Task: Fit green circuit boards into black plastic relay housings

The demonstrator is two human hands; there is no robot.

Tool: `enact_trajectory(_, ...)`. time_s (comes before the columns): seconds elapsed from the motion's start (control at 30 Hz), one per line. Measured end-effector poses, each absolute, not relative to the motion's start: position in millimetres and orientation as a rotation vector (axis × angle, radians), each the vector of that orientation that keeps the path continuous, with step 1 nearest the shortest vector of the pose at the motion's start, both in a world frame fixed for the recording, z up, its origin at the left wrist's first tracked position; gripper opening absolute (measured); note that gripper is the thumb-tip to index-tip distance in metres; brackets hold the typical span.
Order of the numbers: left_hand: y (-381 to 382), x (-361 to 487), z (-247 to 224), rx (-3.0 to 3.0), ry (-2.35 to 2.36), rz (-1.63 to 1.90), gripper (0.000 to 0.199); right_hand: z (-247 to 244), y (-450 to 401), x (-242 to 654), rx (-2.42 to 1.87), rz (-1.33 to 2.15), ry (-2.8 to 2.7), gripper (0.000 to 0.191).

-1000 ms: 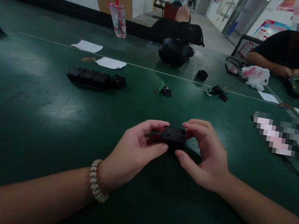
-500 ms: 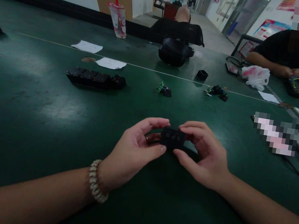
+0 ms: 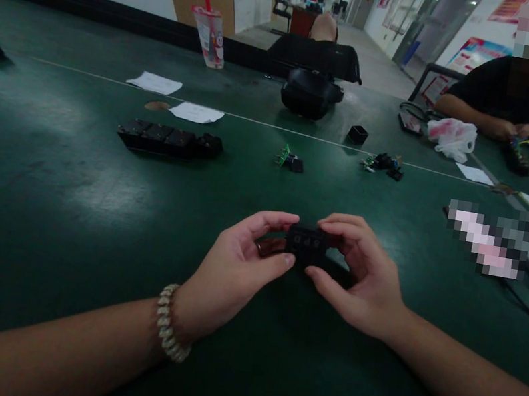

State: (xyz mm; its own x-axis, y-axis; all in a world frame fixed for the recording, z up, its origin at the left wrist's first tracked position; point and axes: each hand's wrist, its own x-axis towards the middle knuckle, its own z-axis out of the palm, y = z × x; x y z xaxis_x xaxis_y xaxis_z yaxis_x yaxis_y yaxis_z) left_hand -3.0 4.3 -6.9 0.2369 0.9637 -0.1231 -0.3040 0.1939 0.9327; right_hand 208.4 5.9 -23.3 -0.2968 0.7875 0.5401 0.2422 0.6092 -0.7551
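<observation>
Between my two hands, a small black box (image 3: pixel 306 245) with a few pale marks on its face is held by its ends. My left hand (image 3: pixel 238 264), wearing a ring and a beaded bracelet (image 3: pixel 168 322), is closed on the left end, thumb at the lower front and fingers behind. On the right end, the fingers of my right hand (image 3: pixel 366 276) curl at the top edge, and its thumb lies near the lower corner. The underside is hidden in shadow. Beyond the hands are a green circuit board with a black part (image 3: pixel 290 158) and a cluster of small electronic parts (image 3: pixel 384 165).
Several black blocks stand in a row (image 3: pixel 167 140) at left. Farther back are an open black cube (image 3: pixel 357 134), a black case (image 3: pixel 310 93), paper sheets (image 3: pixel 196 112) and a cup with a red straw (image 3: pixel 210 38). A co-worker's hands (image 3: pixel 514 130) handle parts at right.
The black box has tilted slightly between my fingers, so the marks on its face look different. Both hands stay almost in place.
</observation>
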Motion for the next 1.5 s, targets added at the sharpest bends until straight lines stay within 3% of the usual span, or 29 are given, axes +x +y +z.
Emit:
enact_trajectory(0.27,4.9,-2.8,-5.0,0.905,0.843,1.060,0.034,-23.6,6.9,210.0,-0.838,0.663,-1.829,0.048)
enact_trajectory(0.83,6.3,-3.2,-5.2,0.908,0.896,0.990,0.026,-24.2,5.3,211.5,-0.849,0.755,-1.707,0.016)
enact_trajectory(1.07,7.6,-2.5,-4.6,0.878,0.872,0.985,0.020,-23.6,5.2,208.8,-0.796,0.742,-1.771,0.048)
enact_trajectory(1.5,5.9,-3.2,-4.0,0.903,0.852,0.948,0.017,-20.7,4.7,210.6,-0.867,0.704,-1.792,0.041)
